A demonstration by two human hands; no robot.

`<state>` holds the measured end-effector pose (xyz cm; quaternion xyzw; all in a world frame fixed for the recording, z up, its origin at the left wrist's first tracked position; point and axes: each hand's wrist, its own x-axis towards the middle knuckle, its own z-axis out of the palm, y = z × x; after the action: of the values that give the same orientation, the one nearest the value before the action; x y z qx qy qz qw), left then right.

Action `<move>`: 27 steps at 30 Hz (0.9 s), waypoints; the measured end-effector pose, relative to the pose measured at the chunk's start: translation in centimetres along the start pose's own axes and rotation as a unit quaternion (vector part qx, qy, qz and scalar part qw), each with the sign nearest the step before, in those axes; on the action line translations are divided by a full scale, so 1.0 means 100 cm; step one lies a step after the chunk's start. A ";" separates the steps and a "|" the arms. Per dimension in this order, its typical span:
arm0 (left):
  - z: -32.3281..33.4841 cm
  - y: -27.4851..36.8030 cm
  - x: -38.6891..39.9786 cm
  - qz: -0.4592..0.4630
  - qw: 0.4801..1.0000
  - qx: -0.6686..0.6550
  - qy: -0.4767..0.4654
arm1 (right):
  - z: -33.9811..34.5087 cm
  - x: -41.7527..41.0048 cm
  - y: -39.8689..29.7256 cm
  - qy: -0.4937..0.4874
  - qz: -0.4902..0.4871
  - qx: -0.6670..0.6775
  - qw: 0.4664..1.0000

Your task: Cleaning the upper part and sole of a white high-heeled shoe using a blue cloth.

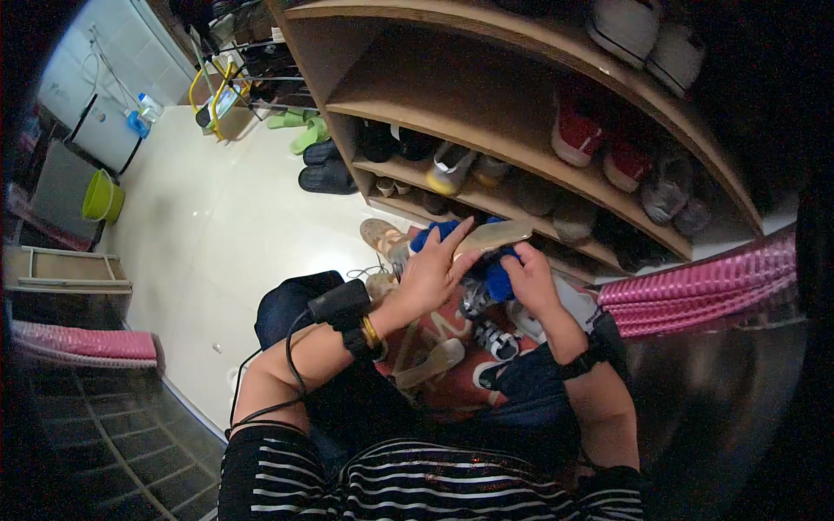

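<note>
A light-coloured shoe with its pale sole turned up lies between my two hands. My left hand is at its near-left end, fingers spread against it, with blue cloth behind the fingers. In my right hand is a bunched blue cloth, pinched close to the shoe's right side. Below them, a second pale shoe lies on the red mat, beside black-and-white sandals. A tan clog stands beyond my left hand.
A wooden shoe rack with several pairs rises in front. Green slippers and black slippers lie on the floor at its left. A green bucket stands farther left; pink curtain fabric hangs at right.
</note>
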<state>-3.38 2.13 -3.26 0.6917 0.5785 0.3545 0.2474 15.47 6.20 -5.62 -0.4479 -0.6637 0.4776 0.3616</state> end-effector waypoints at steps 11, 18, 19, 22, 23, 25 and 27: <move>-0.026 0.024 0.006 0.046 0.990 0.130 -0.027 | -0.021 0.006 -0.024 -0.053 0.221 0.489 0.842; -0.034 0.026 0.008 0.060 0.994 0.094 -0.020 | -0.042 0.007 -0.047 -0.090 0.280 0.544 0.786; -0.034 0.026 0.008 0.058 0.994 0.097 -0.013 | -0.043 0.006 -0.049 -0.089 0.291 0.543 0.783; -0.032 0.025 0.009 0.038 0.994 0.100 -0.007 | -0.026 -0.006 -0.063 -0.070 0.239 0.495 0.832; -0.032 0.024 0.009 0.027 0.995 0.101 -0.009 | -0.020 -0.007 -0.065 -0.084 0.220 0.482 0.844; -0.032 0.024 0.007 0.009 0.995 0.101 -0.019 | -0.013 -0.010 -0.067 -0.106 0.181 0.457 0.864; -0.030 0.022 0.006 0.032 0.992 0.115 -0.045 | -0.013 -0.011 -0.053 -0.106 0.153 0.330 0.925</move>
<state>-4.23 2.05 0.40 0.7489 0.5814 0.2619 0.1805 15.74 4.84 -0.22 -0.3463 -0.4265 0.7639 0.3387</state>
